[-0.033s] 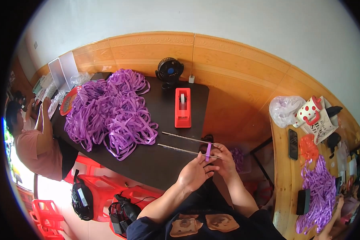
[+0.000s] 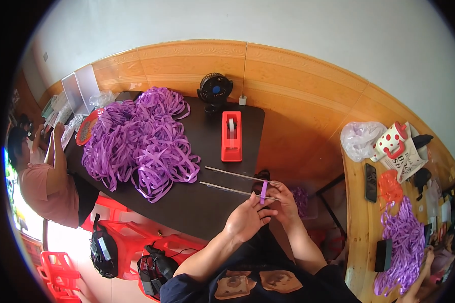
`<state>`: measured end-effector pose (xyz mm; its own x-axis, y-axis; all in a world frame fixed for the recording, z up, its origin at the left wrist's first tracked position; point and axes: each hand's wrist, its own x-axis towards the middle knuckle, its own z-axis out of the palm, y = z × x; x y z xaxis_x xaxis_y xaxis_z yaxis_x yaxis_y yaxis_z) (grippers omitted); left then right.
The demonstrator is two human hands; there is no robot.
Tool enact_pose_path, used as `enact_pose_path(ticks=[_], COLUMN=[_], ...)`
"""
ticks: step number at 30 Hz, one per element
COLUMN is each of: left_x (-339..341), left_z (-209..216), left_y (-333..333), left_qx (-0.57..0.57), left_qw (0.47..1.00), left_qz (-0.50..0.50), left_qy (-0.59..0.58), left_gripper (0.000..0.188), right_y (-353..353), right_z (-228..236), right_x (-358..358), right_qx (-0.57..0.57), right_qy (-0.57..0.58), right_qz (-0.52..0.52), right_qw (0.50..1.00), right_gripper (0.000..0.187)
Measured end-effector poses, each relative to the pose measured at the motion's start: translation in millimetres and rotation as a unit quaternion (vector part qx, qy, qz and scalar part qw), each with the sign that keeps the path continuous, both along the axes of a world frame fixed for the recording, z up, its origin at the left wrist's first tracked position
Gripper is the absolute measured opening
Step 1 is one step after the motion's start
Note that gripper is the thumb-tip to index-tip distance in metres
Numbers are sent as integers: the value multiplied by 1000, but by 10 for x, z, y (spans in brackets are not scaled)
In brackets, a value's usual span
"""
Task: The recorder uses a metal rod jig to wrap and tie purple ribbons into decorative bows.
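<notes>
Two thin twisted metal rods [image 2: 227, 173] stick out side by side over the dark table's near right edge. A short band of purple ribbon [image 2: 264, 192] spans them close to my hands. My left hand [image 2: 243, 220] is turned palm up, its thumb at the nearer rod and fingertips at the ribbon's lower end; its other fingers are loosely curled. On the ribbon's right side, my right hand [image 2: 285, 203] closes its fingers round the ribbon by the rod ends. The exact fingertip contact is partly hidden.
A big heap of purple ribbon [image 2: 141, 141] covers the table's left. A red tape dispenser [image 2: 231, 136] and black fan [image 2: 215, 91] stand behind the rods. Red chairs [image 2: 131, 237] hold bags. Another person [image 2: 50, 177] sits left. The wooden table [image 2: 356, 222] at right bears more ribbon and a phone.
</notes>
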<state>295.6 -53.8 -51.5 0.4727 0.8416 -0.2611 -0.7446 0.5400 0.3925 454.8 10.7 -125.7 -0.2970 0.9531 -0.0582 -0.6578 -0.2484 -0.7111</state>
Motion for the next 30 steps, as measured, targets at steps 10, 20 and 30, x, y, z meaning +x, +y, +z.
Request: enact_pose_path(ticks=[10, 20, 30], left_x=[-16, -16, -14], left_z=[-27, -31, -32], left_y=[-2, -6, -8], left_qx=[7, -11, -2], left_qw=[1000, 999, 1000], left_qz=[1, 7, 6], left_qy=[-9, -33, -15], left_gripper=[50, 32, 47], right_y=[163, 250, 95], right_z=[-143, -189, 73], right_x=[-181, -285, -119], right_qx=[14, 32, -32], right_qy=[23, 87, -65], right_qz=[52, 116, 13], right_qw=[998, 989, 997], right_gripper=[39, 48, 49])
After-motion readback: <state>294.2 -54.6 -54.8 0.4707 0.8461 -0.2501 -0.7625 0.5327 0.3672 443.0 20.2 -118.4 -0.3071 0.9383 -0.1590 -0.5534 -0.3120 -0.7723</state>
